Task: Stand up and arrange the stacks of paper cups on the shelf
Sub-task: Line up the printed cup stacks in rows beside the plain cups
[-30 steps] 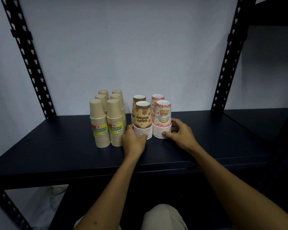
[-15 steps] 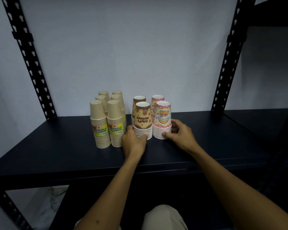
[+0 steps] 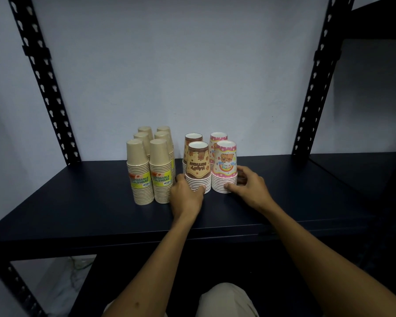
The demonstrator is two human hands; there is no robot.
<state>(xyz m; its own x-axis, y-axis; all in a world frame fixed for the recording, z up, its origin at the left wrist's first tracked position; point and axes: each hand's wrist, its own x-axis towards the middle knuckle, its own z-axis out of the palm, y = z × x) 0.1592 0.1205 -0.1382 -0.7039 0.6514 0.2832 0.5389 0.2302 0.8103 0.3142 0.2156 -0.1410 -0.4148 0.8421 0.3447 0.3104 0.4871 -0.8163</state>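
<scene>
On the dark shelf (image 3: 78, 202) stand several upside-down stacks of paper cups. Plain tan stacks (image 3: 150, 170) with yellow labels form a block on the left. Beside them a brown patterned stack (image 3: 198, 168) stands in front of a second brown stack (image 3: 192, 139). A pink patterned stack (image 3: 225, 168) stands in front of a second pink stack (image 3: 218, 137). My left hand (image 3: 186, 197) grips the base of the front brown stack, thumb on its front rim. My right hand (image 3: 249, 188) grips the base of the front pink stack from the right.
Black perforated uprights (image 3: 41, 76) (image 3: 318, 76) frame the shelf against a pale wall. An adjoining dark shelf (image 3: 352, 165) continues on the right. Bare shelf surface lies to the left and right of the cups. My knee (image 3: 226, 300) shows below the shelf edge.
The cups and both hands keep almost the same places; the two front stacks stay held at their bases.
</scene>
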